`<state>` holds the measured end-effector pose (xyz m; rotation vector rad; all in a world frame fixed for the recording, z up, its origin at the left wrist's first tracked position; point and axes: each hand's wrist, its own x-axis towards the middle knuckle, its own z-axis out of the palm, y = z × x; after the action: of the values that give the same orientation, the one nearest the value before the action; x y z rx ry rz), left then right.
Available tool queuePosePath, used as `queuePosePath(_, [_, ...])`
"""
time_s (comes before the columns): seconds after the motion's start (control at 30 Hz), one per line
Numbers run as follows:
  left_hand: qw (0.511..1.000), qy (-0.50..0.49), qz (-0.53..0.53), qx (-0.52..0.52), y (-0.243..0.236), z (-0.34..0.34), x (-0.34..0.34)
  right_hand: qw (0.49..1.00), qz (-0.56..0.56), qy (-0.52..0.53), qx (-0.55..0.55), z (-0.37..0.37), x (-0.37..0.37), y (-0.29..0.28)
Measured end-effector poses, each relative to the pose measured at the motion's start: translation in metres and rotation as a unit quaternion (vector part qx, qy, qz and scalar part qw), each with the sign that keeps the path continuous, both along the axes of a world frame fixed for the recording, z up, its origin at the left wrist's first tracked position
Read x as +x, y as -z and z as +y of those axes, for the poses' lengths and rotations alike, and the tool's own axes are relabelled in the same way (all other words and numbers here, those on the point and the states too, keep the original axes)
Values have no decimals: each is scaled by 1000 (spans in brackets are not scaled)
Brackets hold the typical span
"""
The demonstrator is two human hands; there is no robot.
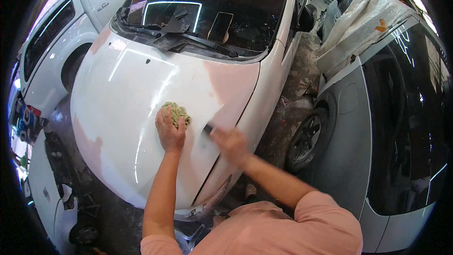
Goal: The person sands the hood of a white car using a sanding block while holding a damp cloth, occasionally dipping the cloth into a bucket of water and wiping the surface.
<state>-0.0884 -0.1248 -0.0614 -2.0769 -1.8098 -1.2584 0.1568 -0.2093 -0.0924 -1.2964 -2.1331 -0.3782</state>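
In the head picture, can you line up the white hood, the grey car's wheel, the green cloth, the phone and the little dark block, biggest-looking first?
1. White hood
2. Grey car's wheel
3. Green cloth and phone: too alike to rank, and the cloth is partly covered
4. Dark block, blurry but smallest

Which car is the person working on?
The middle white car: the left hand holds a green cloth on its hood. No hands touch the white car at left or grey car at right.
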Motion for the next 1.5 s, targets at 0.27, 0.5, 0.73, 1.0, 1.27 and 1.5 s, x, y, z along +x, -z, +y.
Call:
queuePosePath(0.27, [999, 4, -26, -20, 0, 3, 12, 965, 71, 248, 52, 113, 93, -36])
queuePosePath(0.5, [999, 52, -3, 12, -2, 3, -3, 985, 157, 9, -72, -79, -42, -13])
queuePosePath(0.73, [984, 174, 26, -25, 29, -108, -32, 958, 229, 161, -62, -142, 69, -17])
queuePosePath(1.0, [983, 168, 75, -15, 29, -190, -27, 922, 260, 265, -110, -184, 158, 22])
queuePosePath(1.27, [965, 253, 72, 3, -18, -40, 120, 923, 325, 186, -88, -98, 195, 7])
queuePosePath(1.5, [964, 264, 33, -1, -54, 67, 229, 908, 358, 188, -110, -48, 279, 23])
